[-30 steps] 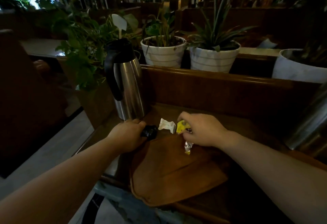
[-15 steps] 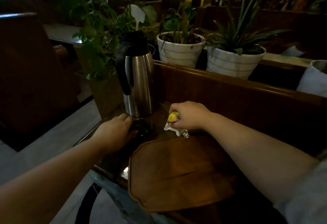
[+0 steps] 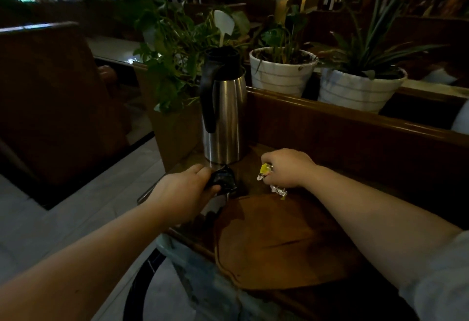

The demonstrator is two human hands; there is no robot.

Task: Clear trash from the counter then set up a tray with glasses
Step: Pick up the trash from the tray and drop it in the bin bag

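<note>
My left hand (image 3: 184, 190) is closed around a crumpled black wrapper (image 3: 223, 178) just in front of the steel jug. My right hand (image 3: 288, 167) is closed on a bunch of trash: a yellow wrapper (image 3: 265, 169) sticks out at the thumb side and a silver foil piece (image 3: 279, 190) hangs below the palm. Both hands hover over the dark wooden counter (image 3: 250, 172). An oval brown wooden tray (image 3: 276, 242) lies on the counter right below the hands, with nothing on it. No glasses are in view.
A steel thermos jug (image 3: 224, 115) with a black handle stands at the counter's back left. A raised wooden ledge (image 3: 355, 115) runs behind it, carrying white plant pots (image 3: 281, 72) (image 3: 359, 90). A leafy plant (image 3: 172, 54) and tiled floor (image 3: 76, 209) lie left.
The white paper that lay on the counter is now gone from sight inside my right fist. My left hand has lifted the black wrapper slightly. The view has shifted left.
</note>
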